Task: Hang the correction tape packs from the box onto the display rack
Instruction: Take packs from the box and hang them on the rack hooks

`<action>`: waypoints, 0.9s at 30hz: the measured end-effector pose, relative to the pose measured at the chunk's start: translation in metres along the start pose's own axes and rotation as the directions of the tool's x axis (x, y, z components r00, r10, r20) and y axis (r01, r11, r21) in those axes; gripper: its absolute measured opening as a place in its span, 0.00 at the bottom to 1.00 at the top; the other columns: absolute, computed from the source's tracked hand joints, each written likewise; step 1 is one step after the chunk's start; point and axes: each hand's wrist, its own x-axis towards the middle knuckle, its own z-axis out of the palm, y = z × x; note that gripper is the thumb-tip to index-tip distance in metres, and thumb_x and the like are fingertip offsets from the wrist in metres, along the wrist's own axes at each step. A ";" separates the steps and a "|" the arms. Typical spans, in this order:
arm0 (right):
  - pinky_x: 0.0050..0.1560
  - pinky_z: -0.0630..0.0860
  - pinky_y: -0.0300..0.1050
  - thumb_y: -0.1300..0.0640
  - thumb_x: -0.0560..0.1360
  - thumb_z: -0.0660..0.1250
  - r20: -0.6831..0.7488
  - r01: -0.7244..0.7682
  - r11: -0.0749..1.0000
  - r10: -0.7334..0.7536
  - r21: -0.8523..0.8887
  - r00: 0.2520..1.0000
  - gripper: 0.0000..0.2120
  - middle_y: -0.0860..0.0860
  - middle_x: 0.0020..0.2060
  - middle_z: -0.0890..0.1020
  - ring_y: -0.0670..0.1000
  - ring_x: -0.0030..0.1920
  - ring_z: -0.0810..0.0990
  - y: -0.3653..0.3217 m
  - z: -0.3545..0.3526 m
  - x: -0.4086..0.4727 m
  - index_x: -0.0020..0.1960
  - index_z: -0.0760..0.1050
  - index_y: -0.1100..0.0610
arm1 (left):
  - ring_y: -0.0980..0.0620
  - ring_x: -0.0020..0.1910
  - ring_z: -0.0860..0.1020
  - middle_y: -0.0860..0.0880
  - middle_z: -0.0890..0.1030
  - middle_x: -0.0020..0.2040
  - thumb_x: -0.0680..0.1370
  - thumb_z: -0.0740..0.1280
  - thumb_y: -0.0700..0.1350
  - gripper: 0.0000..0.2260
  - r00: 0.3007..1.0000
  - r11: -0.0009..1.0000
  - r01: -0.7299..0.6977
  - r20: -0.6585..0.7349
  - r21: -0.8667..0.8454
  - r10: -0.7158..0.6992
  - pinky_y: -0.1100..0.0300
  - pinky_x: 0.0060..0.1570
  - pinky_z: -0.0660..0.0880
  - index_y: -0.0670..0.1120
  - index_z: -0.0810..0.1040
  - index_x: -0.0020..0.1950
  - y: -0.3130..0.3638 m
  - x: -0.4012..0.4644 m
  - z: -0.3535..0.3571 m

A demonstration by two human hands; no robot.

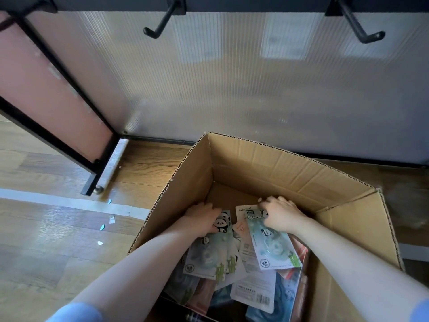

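Both our hands reach into the open cardboard box (267,163): left hand (203,219) fingers curl on a panda pack (209,254), right hand (282,214) fingers pinch another pack (271,245) by its top edge. Two rack hooks (160,24) jut bare overhead.

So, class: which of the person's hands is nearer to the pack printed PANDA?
Right. The right hand grips the PANDA pack at its top edge; the left hand rests on another pack further left in the box.

Brown wood-plank floor (58,163) underfoot, and sitting on it is the open corrugated cardboard box (274,168). A pale tape strip (69,204) crosses the planks, small paper scraps (112,219) scattered just beside it. The black metal rack foot (89,185) stands left of the box.
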 end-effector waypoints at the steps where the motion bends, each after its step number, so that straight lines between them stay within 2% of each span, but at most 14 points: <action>1: 0.64 0.62 0.50 0.54 0.73 0.60 0.007 0.005 1.000 -0.005 0.004 1.000 0.24 0.53 0.65 0.69 0.56 0.66 0.64 -0.001 -0.001 0.001 0.69 0.67 0.51 | 0.42 0.64 0.67 0.42 0.68 0.66 0.78 0.63 0.51 0.23 1.000 1.000 0.008 0.010 -0.008 -0.008 0.51 0.57 0.69 0.44 0.64 0.70 0.000 0.000 -0.001; 5: 0.62 0.64 0.49 0.55 0.73 0.64 -0.064 0.036 0.996 -0.031 0.077 0.997 0.21 0.54 0.59 0.72 0.55 0.64 0.66 0.000 -0.012 -0.005 0.65 0.71 0.51 | 0.44 0.61 0.69 0.43 0.71 0.61 0.75 0.67 0.54 0.21 0.997 0.998 0.031 -0.063 -0.060 -0.034 0.52 0.55 0.69 0.42 0.70 0.61 0.003 -0.003 -0.008; 7: 0.55 0.69 0.45 0.54 0.72 0.67 -0.104 0.051 0.985 -0.033 0.167 0.994 0.13 0.51 0.51 0.76 0.54 0.58 0.72 0.002 -0.020 -0.013 0.57 0.77 0.52 | 0.46 0.58 0.72 0.45 0.72 0.60 0.75 0.68 0.52 0.20 0.994 0.991 0.020 -0.108 -0.133 -0.034 0.54 0.54 0.72 0.43 0.72 0.61 0.007 -0.006 -0.012; 9: 0.43 0.71 0.43 0.55 0.71 0.69 -0.124 0.035 0.965 -0.003 0.260 0.992 0.03 0.48 0.41 0.76 0.51 0.47 0.76 0.001 -0.028 -0.028 0.44 0.77 0.51 | 0.49 0.55 0.75 0.47 0.75 0.59 0.75 0.69 0.48 0.16 0.994 0.967 0.019 -0.104 -0.255 -0.047 0.57 0.50 0.74 0.45 0.75 0.60 0.013 -0.011 -0.019; 11: 0.38 0.70 0.40 0.57 0.71 0.70 -0.139 0.038 0.943 0.009 0.330 0.990 0.05 0.45 0.35 0.75 0.48 0.40 0.76 0.001 -0.036 -0.046 0.38 0.75 0.51 | 0.50 0.50 0.76 0.47 0.78 0.56 0.74 0.69 0.46 0.13 0.995 0.950 0.000 -0.091 -0.312 -0.030 0.59 0.45 0.74 0.45 0.77 0.58 0.017 -0.018 -0.028; 14: 0.31 0.67 0.34 0.59 0.70 0.71 -0.176 0.058 0.910 0.017 0.410 0.984 0.09 0.43 0.30 0.75 0.42 0.31 0.72 0.003 -0.049 -0.075 0.34 0.75 0.51 | 0.50 0.49 0.77 0.46 0.79 0.53 0.75 0.67 0.44 0.10 0.991 0.962 -0.088 -0.120 -0.258 0.059 0.60 0.43 0.72 0.44 0.78 0.54 0.022 -0.036 -0.048; 16: 0.31 0.67 0.34 0.58 0.69 0.72 -0.231 0.076 0.911 0.022 0.406 0.973 0.11 0.43 0.30 0.76 0.41 0.31 0.72 0.007 -0.062 -0.097 0.31 0.74 0.49 | 0.49 0.46 0.75 0.46 0.80 0.50 0.75 0.65 0.43 0.07 0.979 0.963 -0.138 -0.176 -0.233 0.098 0.62 0.41 0.69 0.44 0.79 0.52 0.027 -0.054 -0.062; 19: 0.34 0.68 0.36 0.54 0.68 0.74 -0.341 0.114 0.926 0.017 0.361 0.940 0.12 0.41 0.30 0.76 0.43 0.35 0.74 0.012 -0.088 -0.134 0.31 0.73 0.47 | 0.51 0.44 0.75 0.50 0.78 0.44 0.75 0.66 0.45 0.04 0.954 0.960 -0.173 -0.281 -0.221 0.107 0.62 0.41 0.71 0.47 0.79 0.47 0.033 -0.084 -0.082; 21: 0.38 0.72 0.41 0.53 0.67 0.74 -0.438 0.156 0.916 0.024 0.370 0.899 0.12 0.42 0.30 0.77 0.44 0.36 0.75 0.017 -0.106 -0.160 0.29 0.73 0.47 | 0.53 0.43 0.75 0.53 0.77 0.43 0.74 0.68 0.47 0.05 0.929 0.968 -0.184 -0.353 -0.172 0.113 0.63 0.39 0.70 0.47 0.79 0.47 0.037 -0.104 -0.099; 24: 0.39 0.74 0.42 0.55 0.67 0.74 -0.577 0.256 0.871 0.039 0.420 0.816 0.11 0.45 0.28 0.79 0.43 0.31 0.75 0.030 -0.137 -0.198 0.29 0.75 0.48 | 0.57 0.40 0.73 0.57 0.76 0.40 0.73 0.69 0.50 0.07 0.888 0.982 -0.169 -0.445 -0.085 0.114 0.69 0.35 0.67 0.49 0.79 0.48 0.050 -0.137 -0.135; 27: 0.40 0.74 0.43 0.57 0.69 0.73 -0.666 0.343 0.846 0.018 0.408 0.746 0.13 0.44 0.27 0.78 0.41 0.31 0.74 0.046 -0.175 -0.233 0.29 0.75 0.47 | 0.58 0.41 0.76 0.59 0.75 0.39 0.73 0.69 0.52 0.07 0.844 0.985 -0.163 -0.525 -0.054 0.111 0.65 0.40 0.72 0.51 0.79 0.47 0.067 -0.173 -0.175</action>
